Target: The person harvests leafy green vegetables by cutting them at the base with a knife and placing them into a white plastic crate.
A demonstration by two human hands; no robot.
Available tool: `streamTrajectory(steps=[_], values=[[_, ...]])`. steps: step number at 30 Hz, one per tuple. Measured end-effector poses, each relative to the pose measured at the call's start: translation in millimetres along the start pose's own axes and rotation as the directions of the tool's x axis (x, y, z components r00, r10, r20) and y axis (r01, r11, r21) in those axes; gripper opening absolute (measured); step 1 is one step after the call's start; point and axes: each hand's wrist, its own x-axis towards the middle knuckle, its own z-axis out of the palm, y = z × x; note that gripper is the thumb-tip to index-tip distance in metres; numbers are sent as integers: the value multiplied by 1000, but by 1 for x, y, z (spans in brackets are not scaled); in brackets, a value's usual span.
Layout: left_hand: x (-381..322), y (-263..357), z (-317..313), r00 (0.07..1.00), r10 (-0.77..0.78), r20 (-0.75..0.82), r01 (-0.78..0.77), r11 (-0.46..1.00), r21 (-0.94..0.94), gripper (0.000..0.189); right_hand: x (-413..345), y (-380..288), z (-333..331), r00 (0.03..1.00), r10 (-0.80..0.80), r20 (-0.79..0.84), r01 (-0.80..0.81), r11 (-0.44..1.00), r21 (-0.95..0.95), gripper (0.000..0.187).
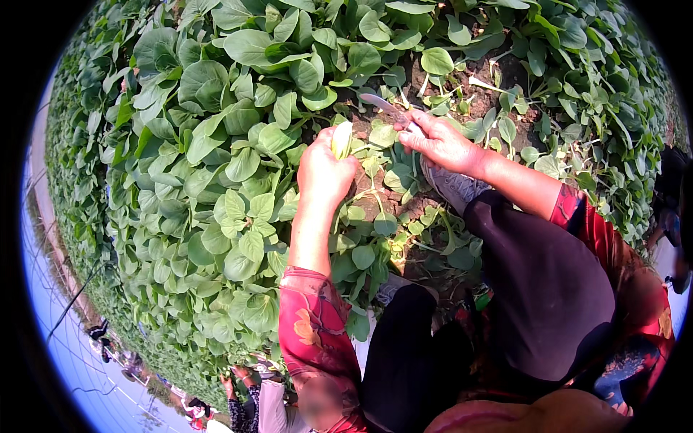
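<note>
Near the middle of the head view, my left hand [326,168] is closed around a leafy green [342,139], whose pale stalk base points up out of the fist; its leaves are mostly hidden by the hand. Just to the right, my right hand [436,139] grips the handle of a small knife [383,104]. The blade points up and left, apart from the held plant. Cut or loose leaves [399,177] lie on the brown soil [364,189] below the two hands.
Dense leafy green plants [216,162] grow on the left, with more at the right [606,103]. My shoes, one a grey sneaker [452,184], stand among leaves. Another person's arms [242,392] reach into the plants at the lower left.
</note>
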Motion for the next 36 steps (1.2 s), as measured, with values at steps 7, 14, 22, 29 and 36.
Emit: streamTrajectory(steps=[7, 14, 22, 29, 36], values=[[30, -47, -45, 909, -311, -277, 354, 928, 119, 34, 18, 23, 21, 949, -192, 252, 274, 896, -350, 36], [-6, -41, -6, 918, -151, -366, 234, 953, 192, 66, 77, 19, 31, 971, -131, 200, 219, 822, -525, 29], [-10, -66, 5, 899, -129, -419, 143, 990, 4, 60, 118, 9, 59, 983, -11, 183, 129, 750, -648, 34], [-13, -84, -1, 889, -290, -355, 165, 925, -344, 45, 135, 9, 79, 964, 112, 240, 106, 668, -737, 39], [-34, -65, -4, 935, -326, -140, 93, 604, -792, 47, 113, 24, 64, 978, 146, 150, -161, 982, 95, 32]])
